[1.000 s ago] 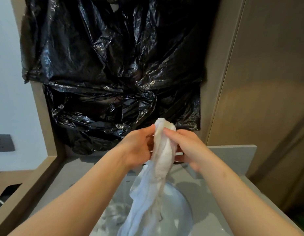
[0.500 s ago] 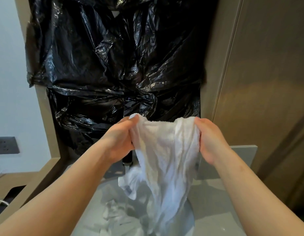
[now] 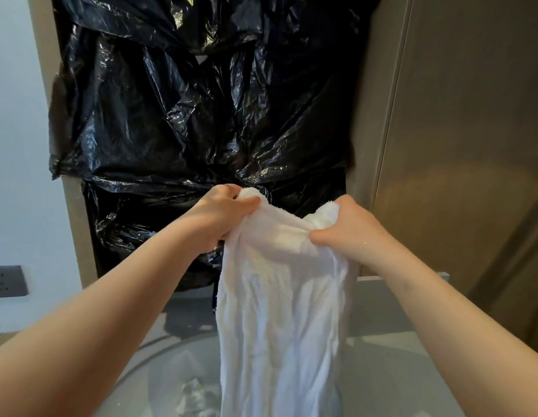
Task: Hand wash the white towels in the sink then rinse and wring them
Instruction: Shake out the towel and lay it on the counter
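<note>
A wet white towel (image 3: pixel 279 296) hangs spread out above the sink (image 3: pixel 159 356). My left hand (image 3: pixel 219 215) grips its upper left corner and my right hand (image 3: pixel 349 230) grips its upper right corner, both held up in front of the black plastic. The towel's lower end drops out of view at the bottom edge. More white cloth (image 3: pixel 198 392) lies low in the basin, partly hidden by the hanging towel.
Crumpled black plastic sheeting (image 3: pixel 201 115) covers the wall behind the sink. A grey counter (image 3: pixel 391 314) surrounds the basin. A brown cabinet panel (image 3: pixel 472 145) stands at the right. A dark wall socket (image 3: pixel 7 281) sits on the pale wall at the left.
The towel was bunched between both hands, then pulled open. My hands have moved apart and risen slightly, and the towel now hangs flat and longer.
</note>
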### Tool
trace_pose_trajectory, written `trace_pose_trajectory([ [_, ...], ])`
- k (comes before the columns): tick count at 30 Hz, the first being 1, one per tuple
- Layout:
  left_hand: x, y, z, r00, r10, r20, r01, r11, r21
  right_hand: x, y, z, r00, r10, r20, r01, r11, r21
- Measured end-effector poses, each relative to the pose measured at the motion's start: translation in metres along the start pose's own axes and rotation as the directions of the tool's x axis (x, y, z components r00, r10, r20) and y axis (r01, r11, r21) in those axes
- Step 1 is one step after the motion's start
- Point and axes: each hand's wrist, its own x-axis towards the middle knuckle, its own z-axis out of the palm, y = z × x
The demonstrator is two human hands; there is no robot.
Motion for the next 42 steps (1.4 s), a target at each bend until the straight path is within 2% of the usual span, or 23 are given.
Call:
trace_pose_trajectory([
  [1, 0.004, 0.005, -0.002, 0.996, 0.069, -0.050, -0.059, 0.983, 0.176, 0.002, -0.001, -0.005, 0.999, -0.017, -0.047, 0.013, 0.996, -0.085],
  [3, 0.010, 0.015, -0.004, 0.967, 0.216, -0.131, -0.122, 0.854, 0.505, 0.006, -0.003, -0.017, 0.989, -0.068, -0.129, 0.045, 0.983, -0.176],
  [7, 0.017, 0.024, -0.007, 0.922, 0.354, -0.156, -0.128, 0.659, 0.742, 0.013, 0.006, -0.040, 0.973, -0.101, -0.210, 0.034, 0.952, -0.303],
  [9, 0.021, 0.030, -0.006, 0.912, 0.387, -0.135, -0.115, 0.557, 0.822, 0.018, 0.015, -0.051, 0.978, 0.018, -0.209, -0.053, 0.986, -0.159],
  [11, 0.025, 0.040, -0.006, 0.911, 0.389, -0.136, -0.078, 0.487, 0.870, 0.020, 0.021, -0.059, 0.970, 0.192, -0.147, -0.157, 0.962, 0.223],
  [12, 0.027, 0.045, -0.006, 0.921, 0.350, -0.169, -0.049, 0.536, 0.843, 0.020, 0.024, -0.064, 0.961, 0.258, -0.094, -0.199, 0.891, 0.409],
  [13, 0.029, 0.049, -0.007, 0.939, 0.269, -0.216, -0.013, 0.653, 0.757, 0.018, 0.026, -0.068, 0.954, 0.295, -0.045, -0.219, 0.794, 0.568],
  [14, 0.031, 0.051, -0.009, 0.956, 0.151, -0.251, 0.025, 0.811, 0.584, 0.017, 0.029, -0.072, 0.947, 0.321, -0.005, -0.225, 0.678, 0.700],
  [15, 0.034, 0.053, -0.012, 0.974, 0.021, -0.227, 0.058, 0.941, 0.334, 0.016, 0.034, -0.078, 0.939, 0.342, 0.031, -0.226, 0.549, 0.805],
  [16, 0.037, 0.054, -0.015, 0.984, -0.097, -0.151, 0.104, 0.994, 0.041, 0.015, 0.040, -0.083, 0.930, 0.364, 0.052, -0.217, 0.430, 0.876],
  [17, 0.040, 0.057, -0.017, 0.982, -0.183, -0.051, 0.168, 0.963, -0.211, 0.014, 0.044, -0.088, 0.920, 0.387, 0.057, -0.202, 0.345, 0.917],
  [18, 0.042, 0.058, -0.020, 0.972, -0.231, 0.033, 0.226, 0.898, -0.376, 0.016, 0.048, -0.094, 0.911, 0.410, 0.046, -0.175, 0.285, 0.942],
  [21, 0.051, 0.066, -0.022, 0.961, -0.190, 0.201, 0.275, 0.722, -0.634, 0.017, 0.046, -0.111, 0.888, 0.457, -0.041, -0.045, 0.175, 0.984],
  [23, 0.052, 0.072, -0.021, 0.961, -0.047, 0.272, 0.218, 0.734, -0.643, 0.020, 0.043, -0.123, 0.854, 0.498, -0.149, -0.007, 0.298, 0.955],
  [25, 0.050, 0.075, -0.024, 0.930, 0.079, 0.359, 0.118, 0.860, -0.496, 0.021, 0.041, -0.134, 0.823, 0.503, -0.264, -0.019, 0.488, 0.872],
  [27, 0.051, 0.076, -0.031, 0.891, 0.104, 0.443, 0.056, 0.941, -0.334, 0.019, 0.043, -0.142, 0.776, 0.494, -0.392, 0.005, 0.617, 0.787],
  [29, 0.052, 0.079, -0.035, 0.898, 0.047, 0.437, 0.048, 0.978, -0.204, 0.018, 0.045, -0.144, 0.733, 0.493, -0.470, 0.048, 0.651, 0.758],
  [31, 0.054, 0.083, -0.036, 0.942, 0.013, 0.336, 0.030, 0.992, -0.125, 0.019, 0.045, -0.143, 0.737, 0.455, -0.500, 0.029, 0.718, 0.696],
  [33, 0.060, 0.087, -0.039, 0.989, -0.030, 0.145, 0.052, 0.987, -0.154, 0.020, 0.047, -0.146, 0.740, 0.462, -0.488, -0.035, 0.752, 0.658],
  [36, 0.063, 0.087, -0.054, 0.989, -0.120, -0.090, 0.100, 0.974, -0.203, 0.021, 0.056, -0.152, 0.730, 0.398, -0.556, -0.125, 0.877, 0.465],
  [39, 0.062, 0.086, -0.061, 0.986, -0.130, -0.102, 0.107, 0.973, -0.205, 0.025, 0.059, -0.148, 0.785, 0.286, -0.550, -0.183, 0.955, 0.235],
  [41, 0.061, 0.085, -0.060, 0.988, -0.110, -0.105, 0.091, 0.981, -0.171, 0.028, 0.055, -0.146, 0.825, 0.295, -0.481, -0.157, 0.939, 0.307],
  [42, 0.062, 0.083, -0.061, 0.987, -0.099, -0.126, 0.079, 0.985, -0.153, 0.029, 0.053, -0.145, 0.858, 0.309, -0.411, -0.129, 0.903, 0.410],
])
